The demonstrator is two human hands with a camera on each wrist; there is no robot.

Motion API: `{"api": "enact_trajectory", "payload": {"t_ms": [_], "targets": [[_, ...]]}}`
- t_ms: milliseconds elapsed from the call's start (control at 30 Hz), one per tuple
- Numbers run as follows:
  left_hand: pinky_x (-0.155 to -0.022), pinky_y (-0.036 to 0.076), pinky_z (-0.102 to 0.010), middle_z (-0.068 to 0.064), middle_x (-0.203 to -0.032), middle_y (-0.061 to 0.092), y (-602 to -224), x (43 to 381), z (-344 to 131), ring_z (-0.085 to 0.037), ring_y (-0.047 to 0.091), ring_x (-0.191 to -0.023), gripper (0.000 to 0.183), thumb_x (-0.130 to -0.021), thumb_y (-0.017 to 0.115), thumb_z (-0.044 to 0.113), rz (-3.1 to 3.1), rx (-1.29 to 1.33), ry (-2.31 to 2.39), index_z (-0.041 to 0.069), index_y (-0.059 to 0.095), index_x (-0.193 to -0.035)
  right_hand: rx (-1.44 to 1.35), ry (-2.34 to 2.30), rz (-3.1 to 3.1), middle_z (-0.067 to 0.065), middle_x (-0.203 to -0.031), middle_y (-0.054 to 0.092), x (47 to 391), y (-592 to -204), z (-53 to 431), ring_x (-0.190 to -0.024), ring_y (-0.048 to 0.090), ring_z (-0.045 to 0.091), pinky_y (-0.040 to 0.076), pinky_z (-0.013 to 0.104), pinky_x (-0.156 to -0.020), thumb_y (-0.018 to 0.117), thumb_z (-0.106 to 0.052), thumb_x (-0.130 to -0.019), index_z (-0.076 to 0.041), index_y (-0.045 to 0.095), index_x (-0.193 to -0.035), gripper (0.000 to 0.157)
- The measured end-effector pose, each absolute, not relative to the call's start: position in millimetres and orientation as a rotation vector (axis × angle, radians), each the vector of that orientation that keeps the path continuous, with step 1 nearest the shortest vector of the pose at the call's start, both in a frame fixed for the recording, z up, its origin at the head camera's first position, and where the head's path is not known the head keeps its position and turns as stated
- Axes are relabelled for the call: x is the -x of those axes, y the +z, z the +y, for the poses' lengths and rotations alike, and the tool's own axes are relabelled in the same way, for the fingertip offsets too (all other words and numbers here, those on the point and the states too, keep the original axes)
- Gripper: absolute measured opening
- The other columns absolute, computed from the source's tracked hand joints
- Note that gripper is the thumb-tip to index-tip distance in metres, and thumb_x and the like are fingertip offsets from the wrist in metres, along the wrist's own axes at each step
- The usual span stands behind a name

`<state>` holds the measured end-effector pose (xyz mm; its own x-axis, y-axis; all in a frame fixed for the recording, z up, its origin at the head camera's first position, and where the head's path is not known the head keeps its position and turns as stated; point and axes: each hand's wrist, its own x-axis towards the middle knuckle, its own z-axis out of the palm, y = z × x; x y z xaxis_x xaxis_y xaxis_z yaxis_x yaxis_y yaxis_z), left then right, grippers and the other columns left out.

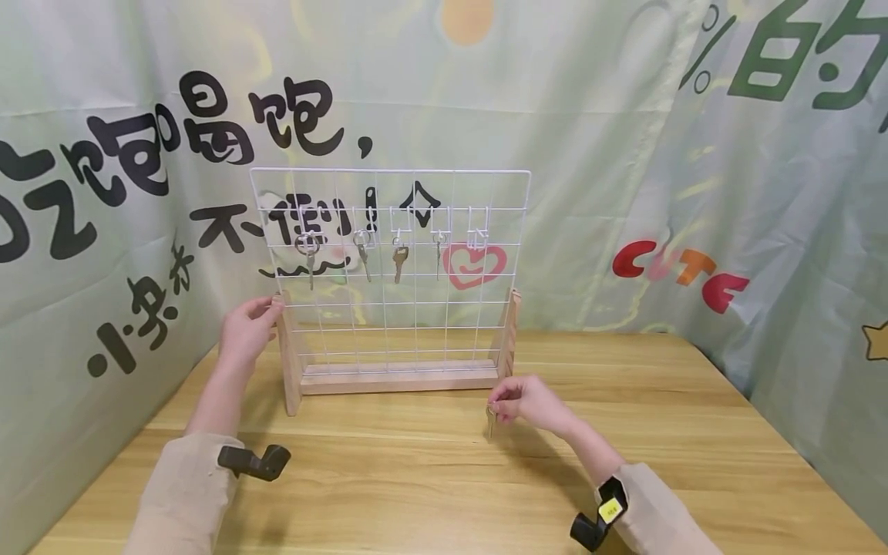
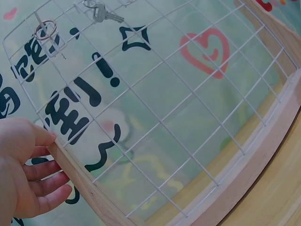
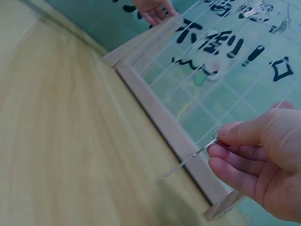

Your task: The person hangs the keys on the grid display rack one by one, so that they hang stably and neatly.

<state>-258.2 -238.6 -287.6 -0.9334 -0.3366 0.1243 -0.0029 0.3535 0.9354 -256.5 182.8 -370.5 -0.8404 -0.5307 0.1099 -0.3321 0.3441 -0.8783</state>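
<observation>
A white wire grid rack point(image 1: 430, 312) stands in a wooden base on the table. My left hand point(image 1: 251, 327) grips the top of its left wooden post point(image 1: 287, 362), with thumb and forefinger at the post's tip in the left wrist view. Low in front of the rack's right end, my right hand point(image 1: 523, 402) pinches a key point(image 3: 190, 157) by its small ring, the blade pointing down toward the table. Several keys, one of them a bronze-coloured key point(image 1: 400, 262), hang from white hooks on the grid. The rightmost hook point(image 1: 477, 237) is bare.
The wooden table point(image 1: 416, 478) reaches to a printed cloth backdrop point(image 1: 583, 193) behind and at both sides. A right wooden post point(image 1: 509, 335) holds the other end of the grid, close to my right hand.
</observation>
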Motion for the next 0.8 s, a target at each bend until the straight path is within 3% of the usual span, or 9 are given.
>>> {"api": "enact_trajectory", "payload": {"t_ms": [133,400,533,800], "targets": [[-0.1,0.041,-0.043,-0.019,-0.143,0.036,-288,258,-238,-0.034,0.04,-0.126,0.056,-0.097,0.044,0.038,-2.328,-0.311,-1.601,0.003,0.036,-0.141,0.764,-1.548,2.402,0.01,-0.078,0.063,258,-356,182,-0.068,0.061,0.021,0.056,0.045,-0.067,0.061,0.001,-0.085,0.011,0.061,-0.09,0.01],[-0.1,0.041,-0.043,-0.019,-0.141,0.038,-289,260,-240,-0.034,0.04,-0.125,0.056,-0.097,0.044,0.038,-2.318,-0.297,-1.594,0.003,0.037,-0.14,0.766,-1.68,2.367,0.009,-0.077,0.061,264,-325,179,-0.066,0.061,0.019,0.056,0.036,-0.063,0.06,0.004,-0.086,0.014,0.06,-0.094,0.013],[-0.1,0.042,-0.043,-0.019,-0.141,0.038,-290,261,-241,-0.034,0.04,-0.125,0.056,-0.097,0.044,0.037,-2.317,-0.287,-1.598,0.002,0.037,-0.14,0.775,-1.697,2.424,0.008,-0.076,0.063,266,-310,176,-0.067,0.063,0.02,0.057,0.04,-0.065,0.061,0.004,-0.085,0.013,0.062,-0.092,0.011],[-0.1,0.041,-0.043,-0.019,-0.142,0.037,-290,260,-241,-0.034,0.04,-0.125,0.056,-0.097,0.044,0.036,-2.32,-0.279,-1.609,0.002,0.036,-0.14,0.749,-1.753,2.444,0.01,-0.075,0.065,266,-282,168,-0.069,0.063,0.022,0.057,0.036,-0.067,0.061,0.003,-0.086,0.013,0.062,-0.096,0.014]]}}
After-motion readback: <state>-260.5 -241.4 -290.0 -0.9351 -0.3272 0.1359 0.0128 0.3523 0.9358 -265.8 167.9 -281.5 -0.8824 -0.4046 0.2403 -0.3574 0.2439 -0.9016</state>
